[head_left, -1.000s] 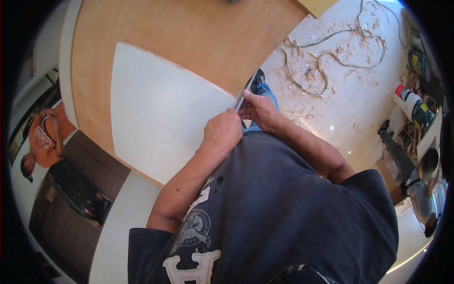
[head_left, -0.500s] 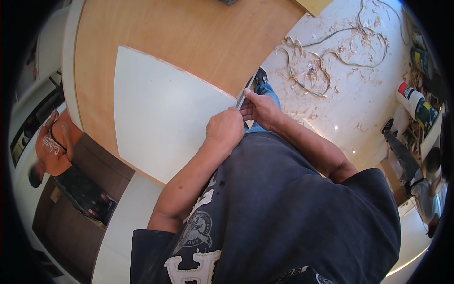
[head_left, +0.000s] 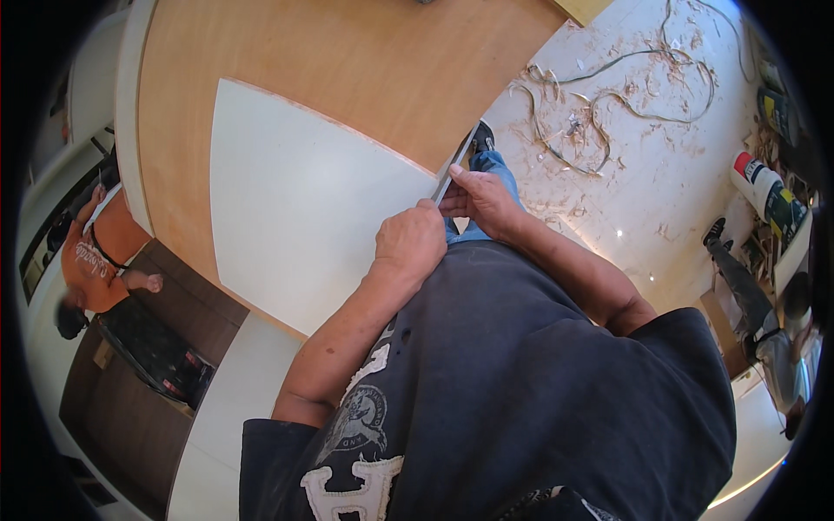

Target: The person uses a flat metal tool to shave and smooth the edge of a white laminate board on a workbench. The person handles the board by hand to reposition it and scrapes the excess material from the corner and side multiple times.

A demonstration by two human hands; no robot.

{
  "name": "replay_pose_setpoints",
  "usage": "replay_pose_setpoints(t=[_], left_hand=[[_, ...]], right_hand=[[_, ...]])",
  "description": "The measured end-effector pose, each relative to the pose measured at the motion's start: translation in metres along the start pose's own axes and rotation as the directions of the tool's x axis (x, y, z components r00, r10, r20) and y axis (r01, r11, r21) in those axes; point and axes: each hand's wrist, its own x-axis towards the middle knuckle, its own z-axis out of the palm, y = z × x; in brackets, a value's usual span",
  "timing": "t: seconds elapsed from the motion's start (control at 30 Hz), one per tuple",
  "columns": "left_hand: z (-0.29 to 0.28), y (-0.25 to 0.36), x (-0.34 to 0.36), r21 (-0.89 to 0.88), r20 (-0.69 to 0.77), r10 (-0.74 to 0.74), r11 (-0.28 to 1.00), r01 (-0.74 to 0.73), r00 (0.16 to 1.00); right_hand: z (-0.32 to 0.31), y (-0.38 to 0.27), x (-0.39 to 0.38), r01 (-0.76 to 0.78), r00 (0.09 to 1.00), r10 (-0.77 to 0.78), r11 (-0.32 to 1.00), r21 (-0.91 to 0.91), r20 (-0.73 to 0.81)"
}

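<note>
A white rectangular panel (head_left: 300, 208) lies flat on a wood-faced worktop (head_left: 347, 52), its near right corner close to my hands. My right hand (head_left: 482, 201) is closed on a thin grey strip (head_left: 458, 161), thumb pressed on top and fingers curled below. Beyond the thumb, the strip sticks out past the worktop's edge. My left hand (head_left: 410, 241) is folded at the panel's corner, its thumb and finger pinching the lower end of the strip. Whether the strip touches the panel's edge is hard to make out.
Wood shavings (head_left: 573, 130) and a long cable (head_left: 599, 113) lie on the pale floor to the right. A co-worker in an orange shirt (head_left: 91, 269) is at the left, beside a dark brown surface (head_left: 113, 417). Another person (head_left: 764, 326) and a white-and-dark container (head_left: 764, 195) are far right.
My left hand has shifted slightly up and left, and more of the strip shows between my hands. At the left, the co-worker's arms have moved apart.
</note>
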Motion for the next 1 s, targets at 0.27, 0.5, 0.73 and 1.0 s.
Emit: replay_pose_setpoints(t=[0.27,0.5,0.73,1.0], left_hand=[[0.013,-0.008,0.014,-0.025,-0.063,0.032,0.999,-0.034,0.998],[0.007,-0.007,0.006,0.011,-0.007,0.026,1.0,-0.026,1.0],[-0.007,-0.002,-0.006,0.084,0.068,0.017,0.996,-0.023,0.998],[-0.008,0.001,-0.008,0.101,0.025,0.011,0.995,-0.014,1.0]], right_hand=[[-0.006,-0.001,0.016,-0.018,0.996,0.008,0.994,-0.106,-0.093],[-0.012,-0.002,0.008,-0.04,0.999,0.04,0.998,-0.042,-0.002],[-0.006,-0.002,0.001,0.027,0.999,-0.028,1.0,0.014,0.041],[-0.007,0.002,0.008,0.023,0.998,-0.026,0.998,0.062,0.048]])
